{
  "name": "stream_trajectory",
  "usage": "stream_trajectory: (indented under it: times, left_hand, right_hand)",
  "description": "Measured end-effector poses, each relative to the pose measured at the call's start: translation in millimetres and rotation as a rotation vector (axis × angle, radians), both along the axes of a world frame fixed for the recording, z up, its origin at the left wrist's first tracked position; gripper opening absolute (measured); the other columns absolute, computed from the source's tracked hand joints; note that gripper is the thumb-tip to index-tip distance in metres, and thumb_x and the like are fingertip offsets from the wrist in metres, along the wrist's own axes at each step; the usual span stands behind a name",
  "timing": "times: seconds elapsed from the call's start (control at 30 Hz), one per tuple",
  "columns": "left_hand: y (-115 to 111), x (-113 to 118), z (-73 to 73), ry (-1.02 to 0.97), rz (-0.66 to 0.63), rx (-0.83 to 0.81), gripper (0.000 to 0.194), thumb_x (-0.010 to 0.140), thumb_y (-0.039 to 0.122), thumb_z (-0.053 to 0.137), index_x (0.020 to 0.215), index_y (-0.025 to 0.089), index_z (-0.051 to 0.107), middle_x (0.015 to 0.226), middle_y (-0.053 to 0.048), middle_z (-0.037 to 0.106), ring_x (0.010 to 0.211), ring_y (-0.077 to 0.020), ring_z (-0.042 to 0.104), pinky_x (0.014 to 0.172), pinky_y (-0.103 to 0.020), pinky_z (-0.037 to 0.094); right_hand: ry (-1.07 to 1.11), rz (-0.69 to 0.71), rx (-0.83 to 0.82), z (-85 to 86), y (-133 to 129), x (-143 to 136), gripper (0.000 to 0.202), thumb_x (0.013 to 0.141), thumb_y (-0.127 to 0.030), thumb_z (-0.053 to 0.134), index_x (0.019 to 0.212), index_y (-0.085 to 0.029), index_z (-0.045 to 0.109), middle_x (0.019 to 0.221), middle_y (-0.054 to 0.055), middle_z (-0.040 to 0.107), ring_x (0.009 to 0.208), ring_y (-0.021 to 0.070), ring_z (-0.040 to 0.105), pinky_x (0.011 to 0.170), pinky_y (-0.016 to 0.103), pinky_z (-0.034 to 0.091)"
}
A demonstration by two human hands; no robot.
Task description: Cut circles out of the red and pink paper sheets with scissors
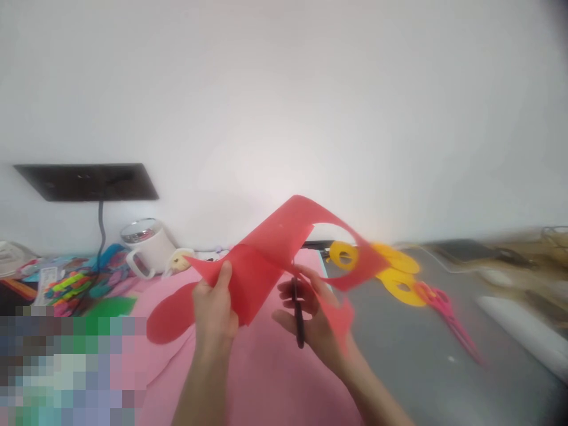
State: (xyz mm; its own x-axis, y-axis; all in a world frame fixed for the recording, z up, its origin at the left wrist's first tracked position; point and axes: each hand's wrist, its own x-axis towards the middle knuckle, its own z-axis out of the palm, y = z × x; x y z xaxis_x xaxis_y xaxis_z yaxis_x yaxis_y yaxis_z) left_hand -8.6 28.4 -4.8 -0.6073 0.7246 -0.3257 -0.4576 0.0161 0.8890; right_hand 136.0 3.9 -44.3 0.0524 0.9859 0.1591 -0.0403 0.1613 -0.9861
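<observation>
My left hand (216, 310) is closed on a sheet of red paper (261, 266), thumb on top. The sheet is raised above the pink surface and bends over to the right. A curved opening is cut in its right part, and a narrow strip hangs over my right wrist. My right hand (310, 313) holds dark-handled scissors (299, 319), seen edge-on, with their upper end at the paper's lower edge. A rounded red piece (171, 313) shows beside my left hand; I cannot tell whether it joins the sheet.
Yellow cut-out rings (402, 287) and pink scissors (452, 319) lie on the grey mat (390, 367) at right. Pink paper (275, 378) lies below my hands. A white mug (151, 245) and colourful small items (71, 290) stand at left, near a cable. A wall rises behind.
</observation>
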Motion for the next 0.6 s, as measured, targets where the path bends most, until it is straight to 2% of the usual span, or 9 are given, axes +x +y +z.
stream_trajectory:
  times: [0.1, 0.17, 0.3, 0.43, 0.5, 0.6]
  left_hand:
    - [0.4, -0.6, 1.0, -0.035, 0.063, 0.024, 0.012, 0.082, 0.016, 0.071, 0.07, 0.014, 0.07, 0.073, -0.004, 0.073, 0.072, -0.0141, 0.068, 0.091, -0.043, 0.053]
    - [0.7, -0.9, 1.1, -0.047, 0.079, 0.041, 0.012, 0.082, 0.015, 0.07, 0.07, 0.014, 0.07, 0.072, -0.005, 0.073, 0.071, -0.0132, 0.069, 0.09, -0.039, 0.054]
    - [0.6, -1.5, 1.7, -0.098, 0.078, 0.079, 0.018, 0.084, 0.013, 0.069, 0.066, 0.013, 0.067, 0.068, -0.005, 0.072, 0.068, -0.0121, 0.069, 0.076, -0.028, 0.058]
    - [1.3, -2.8, 2.3, -0.138, 0.073, 0.076, 0.022, 0.085, 0.01, 0.066, 0.063, 0.011, 0.065, 0.07, -0.008, 0.073, 0.063, -0.0115, 0.069, 0.064, -0.023, 0.057]
    - [1.7, -3.3, 1.8, -0.145, 0.068, 0.076, 0.02, 0.084, 0.01, 0.066, 0.064, 0.011, 0.066, 0.069, -0.008, 0.073, 0.063, -0.0117, 0.069, 0.064, -0.023, 0.057]
    - [1.5, -3.2, -0.4, -0.151, 0.041, 0.103, 0.019, 0.082, 0.013, 0.069, 0.064, 0.012, 0.065, 0.065, -0.005, 0.07, 0.061, -0.0119, 0.068, 0.06, -0.022, 0.056]
  right_hand:
    - [-0.107, -0.018, -0.012, 1.7, -1.4, -2.0, 0.063, 0.062, -0.026, 0.079, 0.12, -0.025, 0.054, 0.087, 0.004, 0.068, 0.078, 0.0243, 0.067, 0.069, 0.041, 0.059]
    - [-0.102, 0.0, -0.03, 4.3, -2.6, -1.5, 0.064, 0.064, -0.025, 0.078, 0.122, -0.025, 0.051, 0.09, 0.004, 0.067, 0.08, 0.0238, 0.067, 0.073, 0.041, 0.058]
    - [-0.023, 0.042, -0.066, 7.0, -3.5, -1.0, 0.046, 0.071, -0.028, 0.075, 0.112, -0.024, 0.053, 0.09, 0.004, 0.066, 0.079, 0.0216, 0.066, 0.076, 0.04, 0.055]
    - [0.069, 0.038, -0.076, 6.8, -2.9, -0.8, 0.048, 0.076, -0.03, 0.075, 0.116, -0.026, 0.05, 0.079, -0.002, 0.061, 0.076, 0.0184, 0.061, 0.077, 0.037, 0.051]
    - [0.072, 0.115, -0.045, 7.2, -2.5, 1.1, 0.044, 0.073, -0.031, 0.079, 0.11, -0.025, 0.054, 0.079, -0.003, 0.058, 0.074, 0.0166, 0.059, 0.075, 0.034, 0.05]
    - [0.02, 0.416, -0.062, 8.9, -2.6, 5.5, 0.038, 0.067, -0.032, 0.083, 0.094, -0.022, 0.059, 0.082, -0.001, 0.058, 0.075, 0.0166, 0.057, 0.072, 0.032, 0.048]
